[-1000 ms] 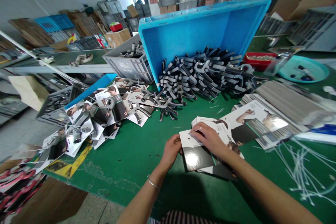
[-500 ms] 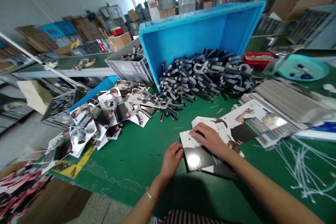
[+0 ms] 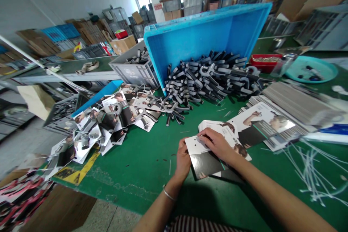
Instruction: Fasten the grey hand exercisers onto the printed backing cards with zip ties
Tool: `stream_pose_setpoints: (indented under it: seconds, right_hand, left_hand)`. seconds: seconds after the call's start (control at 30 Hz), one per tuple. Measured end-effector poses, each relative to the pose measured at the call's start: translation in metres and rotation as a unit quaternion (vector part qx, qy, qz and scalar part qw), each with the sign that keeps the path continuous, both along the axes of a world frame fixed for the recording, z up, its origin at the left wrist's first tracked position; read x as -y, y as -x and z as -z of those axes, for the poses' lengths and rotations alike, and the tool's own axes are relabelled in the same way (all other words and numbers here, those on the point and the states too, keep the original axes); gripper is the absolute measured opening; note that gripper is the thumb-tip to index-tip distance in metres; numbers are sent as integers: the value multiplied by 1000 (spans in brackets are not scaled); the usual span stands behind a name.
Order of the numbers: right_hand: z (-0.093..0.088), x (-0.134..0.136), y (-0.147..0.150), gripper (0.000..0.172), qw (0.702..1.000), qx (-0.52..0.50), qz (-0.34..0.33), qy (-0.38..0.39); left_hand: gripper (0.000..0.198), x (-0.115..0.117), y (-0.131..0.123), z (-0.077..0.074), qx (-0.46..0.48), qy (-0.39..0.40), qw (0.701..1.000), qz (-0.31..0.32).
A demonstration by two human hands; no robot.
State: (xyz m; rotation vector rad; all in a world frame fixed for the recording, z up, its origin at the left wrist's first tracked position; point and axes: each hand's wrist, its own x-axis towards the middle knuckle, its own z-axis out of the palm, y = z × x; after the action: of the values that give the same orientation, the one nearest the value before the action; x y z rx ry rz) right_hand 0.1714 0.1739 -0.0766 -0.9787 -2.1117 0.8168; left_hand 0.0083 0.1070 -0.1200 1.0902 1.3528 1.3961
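Note:
A printed card (image 3: 202, 163) with small punched holes lies in front of me, tilted up a little at its left side. My left hand (image 3: 183, 157) grips its left edge, the fingertips hidden behind it. Across the top of the same card, my right hand (image 3: 219, 145) has its fingers bent together and pinching near the upper edge. Under and behind that hand is a small stack of cards (image 3: 209, 125). Beyond lies a heap of black and grey hand grips (image 3: 206, 76), spilling from a tipped blue crate (image 3: 190, 40).
At left lie cards with grips attached (image 3: 108, 119). On the right are a larger card stack (image 3: 290, 105), loose white zip ties (image 3: 312, 174), a red tray (image 3: 265, 63) and a turquoise basin (image 3: 312, 69). A grey crate (image 3: 133, 70) stands beside the blue one. A person (image 3: 214, 1) is behind it.
My left hand has moved up and right onto the card's left edge, and the card's left side has lifted slightly. My right hand stays nearly where it was.

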Motion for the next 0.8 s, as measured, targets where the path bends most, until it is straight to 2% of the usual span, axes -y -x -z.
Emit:
stream_pose_setpoints:
  seconds: [0.13, 0.33, 0.43, 0.57, 0.67, 0.8]
  right_hand:
    - [0, 5, 2, 19, 998, 43, -21, -39]
    - [-3, 14, 7, 20, 987, 110, -58, -106]
    - [-2, 14, 6, 21, 985, 120, -54, -112]
    - [-3, 12, 5, 22, 982, 134, -68, -114]
    - [-5, 12, 6, 21, 982, 128, -75, -114]
    - [-7, 12, 7, 18, 986, 110, -75, -101]
  left_hand:
    - [17, 4, -3, -2, -4, 4, 1000, -22]
    - [22, 6, 5, -1, 39, 36, 997, 53]
    - [20, 5, 8, 5, 67, 75, 992, 72]
    - [23, 4, 8, 13, 81, 84, 993, 36]
    - [28, 2, 10, 13, 91, 77, 993, 20]
    - [25, 1, 16, 9, 81, 70, 992, 62]
